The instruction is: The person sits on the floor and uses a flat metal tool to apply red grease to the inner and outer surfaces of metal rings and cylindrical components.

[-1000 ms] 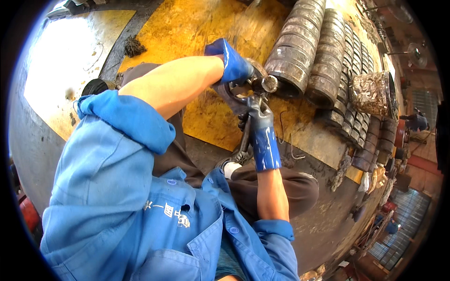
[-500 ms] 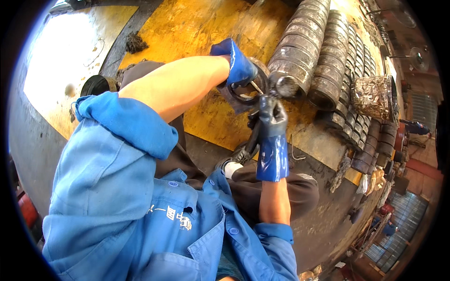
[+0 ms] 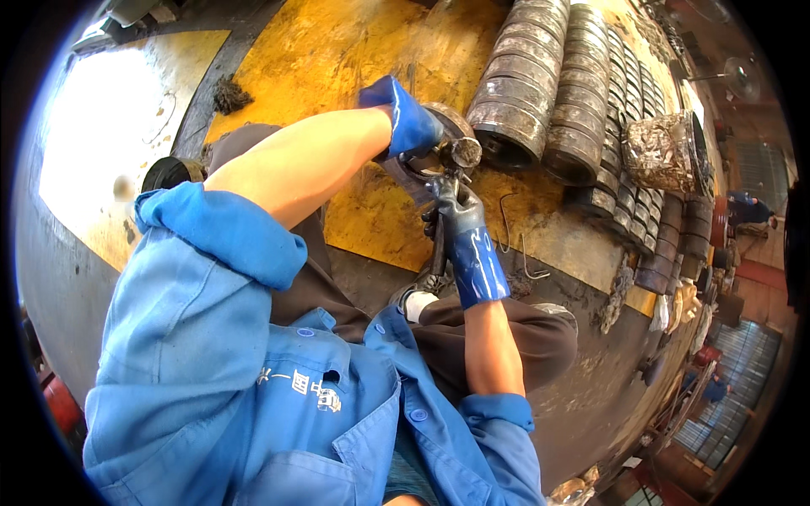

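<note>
My right hand (image 3: 460, 205), in a blue glove with a blackened palm, is closed around the handle of a hammer (image 3: 464, 153). The hammer's round face is up beside my left hand (image 3: 416, 126), and its dark handle runs down below my fist. Bent over at the wrist, my left hand is also gloved in blue; the cuff hides most of its fingers. A thin metal rod showed in its grasp half a second ago, but the hammer head and glove now cover it. Just behind the hammer, a worn metal ring (image 3: 454, 121) stands against the left glove.
Long rows of dark metal rings (image 3: 516, 88) lie at the far right, beside a crusted bucket (image 3: 658, 153). Two hooked rods (image 3: 525, 253) rest right of my hands. A yellow plate (image 3: 346, 59) covers the floor ahead; a black cylinder (image 3: 171, 174) stands left. Another person (image 3: 749, 211) is far right.
The hammer and my right hand have moved left, bringing the hammer head close against my left hand. The thin rod has gone out of sight, and the hooked rods show more fully.
</note>
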`<state>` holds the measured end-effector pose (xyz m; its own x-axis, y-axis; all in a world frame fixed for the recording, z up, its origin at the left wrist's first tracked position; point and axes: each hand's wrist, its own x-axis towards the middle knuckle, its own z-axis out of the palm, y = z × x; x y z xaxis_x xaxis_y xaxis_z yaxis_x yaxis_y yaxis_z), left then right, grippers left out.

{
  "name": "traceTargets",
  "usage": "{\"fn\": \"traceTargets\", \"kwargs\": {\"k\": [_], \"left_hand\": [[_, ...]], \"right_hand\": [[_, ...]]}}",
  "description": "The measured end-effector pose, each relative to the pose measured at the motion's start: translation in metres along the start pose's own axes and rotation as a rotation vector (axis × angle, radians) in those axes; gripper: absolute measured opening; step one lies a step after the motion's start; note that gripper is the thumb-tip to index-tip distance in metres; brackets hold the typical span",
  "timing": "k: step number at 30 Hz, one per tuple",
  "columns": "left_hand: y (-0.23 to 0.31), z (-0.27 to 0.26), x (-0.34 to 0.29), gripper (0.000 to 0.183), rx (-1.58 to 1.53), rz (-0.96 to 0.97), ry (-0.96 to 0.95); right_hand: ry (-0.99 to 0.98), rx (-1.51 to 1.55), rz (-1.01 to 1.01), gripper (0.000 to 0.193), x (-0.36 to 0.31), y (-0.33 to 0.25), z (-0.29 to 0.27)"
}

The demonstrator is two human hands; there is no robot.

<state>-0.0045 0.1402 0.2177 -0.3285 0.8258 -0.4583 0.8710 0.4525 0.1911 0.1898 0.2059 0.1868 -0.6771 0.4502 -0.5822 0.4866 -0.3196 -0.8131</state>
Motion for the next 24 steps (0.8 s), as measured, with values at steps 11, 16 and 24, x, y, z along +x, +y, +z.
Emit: {"fn": "traceTargets", "kwargs": {"k": [11,16,24], "left_hand": [[0.004,0.005,0.006,0.020,-0.019,0.125,-0.037],[-0.018,0.035,0.012,0.021,-0.099,0.205,-0.022],[-0.015,0.038,0.016,0.022,-0.204,0.146,-0.134]], "right_hand": [[-0.020,0.165,-0.060,0.029,-0.004,0.015,-0.014],[0.267,0.391,0.060,0.036,0.012,0.024,-0.070],[0.504,0.500,0.239,0.019,0.114,0.119,-0.257]]}}
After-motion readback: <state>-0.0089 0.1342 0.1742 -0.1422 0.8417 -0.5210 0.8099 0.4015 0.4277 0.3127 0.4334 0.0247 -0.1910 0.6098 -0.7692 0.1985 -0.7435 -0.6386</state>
